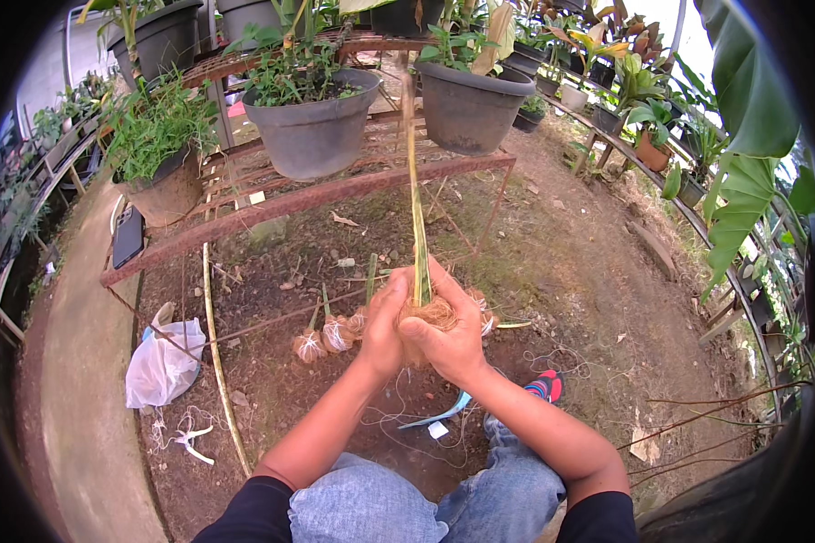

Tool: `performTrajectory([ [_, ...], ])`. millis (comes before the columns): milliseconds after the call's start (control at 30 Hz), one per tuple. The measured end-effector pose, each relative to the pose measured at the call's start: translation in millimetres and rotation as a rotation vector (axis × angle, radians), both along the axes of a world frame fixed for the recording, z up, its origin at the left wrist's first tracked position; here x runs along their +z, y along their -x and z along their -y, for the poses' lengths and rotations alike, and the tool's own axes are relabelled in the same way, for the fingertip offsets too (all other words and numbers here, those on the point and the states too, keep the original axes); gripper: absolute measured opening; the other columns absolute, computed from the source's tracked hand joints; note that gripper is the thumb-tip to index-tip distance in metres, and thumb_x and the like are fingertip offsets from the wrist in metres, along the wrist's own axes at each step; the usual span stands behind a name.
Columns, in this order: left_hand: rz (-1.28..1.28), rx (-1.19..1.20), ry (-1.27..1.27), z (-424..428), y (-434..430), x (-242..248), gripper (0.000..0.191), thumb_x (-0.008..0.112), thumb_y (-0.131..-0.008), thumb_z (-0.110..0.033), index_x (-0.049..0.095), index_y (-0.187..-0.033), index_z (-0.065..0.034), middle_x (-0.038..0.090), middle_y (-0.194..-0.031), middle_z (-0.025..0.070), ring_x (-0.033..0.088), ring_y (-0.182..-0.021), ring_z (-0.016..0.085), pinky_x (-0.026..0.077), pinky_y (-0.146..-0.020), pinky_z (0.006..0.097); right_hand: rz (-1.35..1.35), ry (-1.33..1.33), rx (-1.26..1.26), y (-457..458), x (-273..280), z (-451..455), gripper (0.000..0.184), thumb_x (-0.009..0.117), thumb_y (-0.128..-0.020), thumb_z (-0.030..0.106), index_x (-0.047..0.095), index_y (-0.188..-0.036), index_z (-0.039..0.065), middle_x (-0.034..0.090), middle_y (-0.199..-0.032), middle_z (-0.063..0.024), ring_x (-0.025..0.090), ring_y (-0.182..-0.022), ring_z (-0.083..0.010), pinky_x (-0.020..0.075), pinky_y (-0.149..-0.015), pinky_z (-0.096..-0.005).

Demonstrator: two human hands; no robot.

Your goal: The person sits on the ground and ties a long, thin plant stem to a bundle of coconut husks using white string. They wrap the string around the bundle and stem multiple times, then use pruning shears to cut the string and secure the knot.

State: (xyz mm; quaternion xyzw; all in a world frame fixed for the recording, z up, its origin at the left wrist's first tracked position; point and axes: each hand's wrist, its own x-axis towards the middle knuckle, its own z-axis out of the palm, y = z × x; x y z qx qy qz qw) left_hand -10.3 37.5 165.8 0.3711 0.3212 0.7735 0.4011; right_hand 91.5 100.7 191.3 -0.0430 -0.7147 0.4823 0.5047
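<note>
Between my two cupped hands sits a ball of brown coconut fibre (pixel 429 313). A long, narrow plant leaf (pixel 418 237), green with yellow edges, rises upright out of it. My left hand (pixel 385 319) presses the ball from the left. My right hand (pixel 451 332) wraps its right side, the thumb across the front. The underside of the ball is mostly hidden by my palms. On the soil beyond, several similar fibre balls bound with white string (pixel 337 334) lie with short leaf pieces sticking out; my hands hide some of them.
A rusty metal rack (pixel 312 200) ahead carries large plant pots (pixel 312 129) and a phone (pixel 128 237) at its left corner. A white plastic bag (pixel 165 366) lies left, near a long stick (pixel 221 380). Loose string (pixel 441 451) and a blue strip (pixel 441 415) lie by my foot.
</note>
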Motion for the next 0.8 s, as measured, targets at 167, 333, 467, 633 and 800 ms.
performTrajectory([
  [167,-0.167,0.162,0.123,-55.2,6.8,15.5,0.029,0.049,-0.106,-0.031,0.05,-0.117,-0.0036,0.049,-0.122,0.0124,0.05,-0.115,0.021,0.039,-0.104,0.0355,0.144,0.315,-0.232,-4.5,2.4,-15.5,0.041,0.077,-0.096,0.032,0.071,-0.119,-0.002,0.074,-0.1,-0.0074,0.064,-0.092,-0.0077,0.0533,-0.083,-0.0266],
  [333,-0.623,0.814,0.045,-76.2,-13.1,25.1,0.034,0.058,-0.102,-0.029,0.048,-0.121,-0.0028,0.041,-0.133,0.0211,0.041,-0.131,0.036,0.029,-0.113,0.0493,-0.052,0.377,-0.347,-0.5,-1.0,-48.1,0.031,0.068,-0.104,0.027,0.065,-0.088,0.001,0.06,-0.074,0.0027,0.05,-0.069,-0.0046,0.0438,-0.06,-0.0268],
  [467,-0.808,0.786,-0.076,-33.8,-33.8,16.5,0.065,0.057,-0.101,-0.039,0.039,-0.145,0.0053,0.031,-0.154,0.0272,0.029,-0.148,0.043,0.023,-0.121,0.0542,-0.047,0.481,-0.444,-1.0,2.0,-69.3,0.033,0.067,-0.104,0.03,0.065,-0.086,0.002,0.06,-0.075,0.0032,0.051,-0.069,-0.0052,0.0431,-0.06,-0.0262],
  [633,-0.288,0.173,-0.071,-40.8,-18.7,21.5,0.088,0.058,-0.102,-0.052,0.019,-0.163,-0.0017,0.032,-0.162,0.0254,0.038,-0.147,0.033,0.03,-0.122,0.0446,0.058,0.238,-0.208,-2.1,1.8,-39.9,0.029,0.064,-0.105,0.029,0.064,-0.094,0.002,0.06,-0.076,0.0028,0.051,-0.073,-0.004,0.0448,-0.064,-0.0241],
  [800,-0.103,-0.098,-0.189,-36.1,-0.2,22.6,0.125,0.089,-0.076,-0.051,0.014,-0.166,-0.0067,0.038,-0.161,0.0193,0.043,-0.145,0.026,0.036,-0.119,0.0399,0.083,-0.067,-0.273,-0.5,2.8,-24.6,0.028,0.059,-0.107,0.03,0.064,-0.104,0.002,0.06,-0.113,-0.0109,0.056,-0.112,-0.0226,0.0449,-0.098,-0.0366],
])
